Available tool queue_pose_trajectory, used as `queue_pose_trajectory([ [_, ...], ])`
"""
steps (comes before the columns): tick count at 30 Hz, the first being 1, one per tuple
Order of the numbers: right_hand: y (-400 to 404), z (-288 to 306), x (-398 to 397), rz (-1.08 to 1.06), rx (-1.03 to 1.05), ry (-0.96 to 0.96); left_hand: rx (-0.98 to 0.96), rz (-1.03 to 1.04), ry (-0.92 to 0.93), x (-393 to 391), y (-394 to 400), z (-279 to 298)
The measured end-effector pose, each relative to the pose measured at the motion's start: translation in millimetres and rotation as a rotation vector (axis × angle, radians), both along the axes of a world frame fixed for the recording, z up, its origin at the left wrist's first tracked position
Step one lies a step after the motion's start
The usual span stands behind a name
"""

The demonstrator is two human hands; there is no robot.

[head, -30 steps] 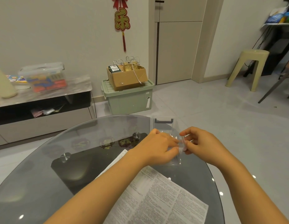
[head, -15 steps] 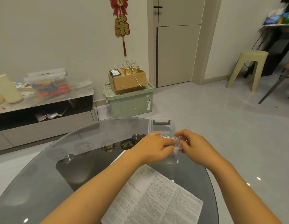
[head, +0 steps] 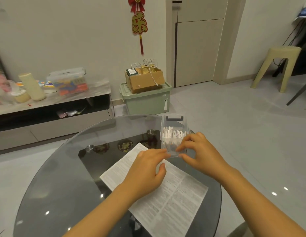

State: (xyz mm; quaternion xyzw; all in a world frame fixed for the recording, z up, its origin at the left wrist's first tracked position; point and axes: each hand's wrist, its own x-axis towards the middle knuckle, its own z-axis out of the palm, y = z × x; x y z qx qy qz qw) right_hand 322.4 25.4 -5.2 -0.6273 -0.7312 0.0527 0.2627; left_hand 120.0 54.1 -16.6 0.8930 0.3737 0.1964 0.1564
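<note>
Clear box (head: 173, 120) sits on the far right part of the round glass table (head: 71, 177), and it is full of little white paper slips (head: 172, 134) standing in a row. The right hand (head: 200, 153) pinches the near end of the box between its thumb and curled fingers. The left hand (head: 148, 170) lies flat with its fingers straight out, and their tips seem to touch the near left corner of the box. Under the left hand is a big printed sheet (head: 174, 199), flat on the glass. Far behind the table is a green bin (head: 147, 101) with a cardboard box (head: 145, 79) on top. A low shelf (head: 63, 98) with toys stands far left. A pale stool (head: 279, 65) stands far right on the grey floor (head: 234, 125). A red hanging charm (head: 139, 23) is on the wall.
</note>
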Motion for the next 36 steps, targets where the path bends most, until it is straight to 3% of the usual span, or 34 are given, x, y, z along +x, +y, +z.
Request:
queue_pose_trajectory([
  [6, -14.2, -7.8, -16.5, 0.178, -0.277, -0.111, -0.117, 0.044, 0.423, -39.1, -38.9, -16.6],
  [9, -15.7, -14.6, -25.4, 0.244, -0.385, -0.115, -0.112, 0.050, 0.522, -58.1, -42.8, -25.5],
  [17, -13.3, -25.3, -40.7, 0.413, -0.583, -0.160, -0.244, 0.120, 0.376, -82.8, -21.0, -35.6],
  [20, -11.7, -29.1, -45.2, 0.405, -0.552, -0.180, -0.305, 0.078, 0.370, -85.5, -17.6, -39.2],
  [25, -6.9, -41.7, -53.3, 0.370, -0.480, -0.093, -0.393, -0.059, 0.360, -87.1, -24.6, -39.9],
  [31, 0.2, -47.5, -63.4, 0.344, -0.375, -0.025, -0.563, -0.059, 0.288, -91.9, -24.2, -31.4],
  [36, 6.4, -36.3, -64.1, 0.254, -0.471, 0.240, -0.747, -0.051, 0.012, -108.9, -18.3, -12.0],
])
